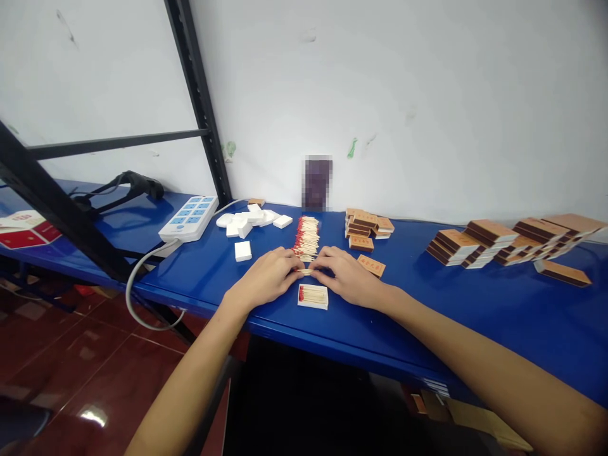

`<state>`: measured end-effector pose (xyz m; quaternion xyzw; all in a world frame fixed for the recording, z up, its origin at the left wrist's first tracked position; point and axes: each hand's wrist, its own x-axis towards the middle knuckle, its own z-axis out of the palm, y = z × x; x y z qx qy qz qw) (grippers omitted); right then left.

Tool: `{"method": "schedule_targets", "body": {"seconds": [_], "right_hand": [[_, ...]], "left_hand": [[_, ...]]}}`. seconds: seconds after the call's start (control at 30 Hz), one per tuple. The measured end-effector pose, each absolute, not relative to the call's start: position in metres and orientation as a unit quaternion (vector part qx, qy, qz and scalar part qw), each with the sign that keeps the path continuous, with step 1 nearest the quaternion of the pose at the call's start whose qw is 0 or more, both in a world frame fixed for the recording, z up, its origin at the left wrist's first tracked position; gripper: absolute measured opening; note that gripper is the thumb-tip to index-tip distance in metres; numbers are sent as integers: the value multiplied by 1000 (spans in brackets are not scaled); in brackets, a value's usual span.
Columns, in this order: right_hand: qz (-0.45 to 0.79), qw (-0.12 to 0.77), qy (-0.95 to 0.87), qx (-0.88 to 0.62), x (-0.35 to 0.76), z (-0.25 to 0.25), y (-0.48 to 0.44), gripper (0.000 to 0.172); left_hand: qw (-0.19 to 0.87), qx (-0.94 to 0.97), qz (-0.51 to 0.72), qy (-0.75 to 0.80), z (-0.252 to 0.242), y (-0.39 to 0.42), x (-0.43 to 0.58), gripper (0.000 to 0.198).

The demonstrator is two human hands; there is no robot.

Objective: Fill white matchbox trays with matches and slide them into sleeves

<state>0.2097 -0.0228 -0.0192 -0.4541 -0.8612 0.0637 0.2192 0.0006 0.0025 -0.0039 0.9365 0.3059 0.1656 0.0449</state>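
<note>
Between my two hands, a few matches (pixel 304 272) lie crosswise, pinched at their ends. My left hand (pixel 273 273) is closed on their left ends and my right hand (pixel 344 275) on their right ends. Just beyond the fingers, a long pile of red-tipped matches (pixel 308 235) stretches toward the wall. Nearer the table's front edge sits an open white matchbox tray (pixel 313 305), partly filled with matches whose red heads point left. An orange matchbox sleeve (pixel 372 265) lies beside my right hand. The fingertips hide part of the held matches.
White trays (pixel 247 220) are heaped at the back left, with one tray (pixel 242 251) apart. Matchboxes (pixel 363 225) are stacked behind my right hand, and more stacked matchboxes (pixel 494 239) stand far right. A power strip (pixel 190 217) lies by a black shelf post (pixel 202 107).
</note>
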Motion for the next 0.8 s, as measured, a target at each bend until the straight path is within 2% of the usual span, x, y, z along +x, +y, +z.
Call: {"method": "schedule_targets", "body": {"seconds": [0.37, 0.67, 0.8], "right_hand": [[29, 190, -887, -421, 210, -18, -19, 23], [30, 154, -899, -409, 206, -9, -21, 22], [42, 169, -896, -409, 208, -10, -20, 21]], "left_hand": [[-50, 936, 114, 330, -6, -2, 6, 27], [-24, 938, 79, 336, -7, -1, 3, 22], [-23, 936, 85, 341, -9, 0, 3, 23]]}}
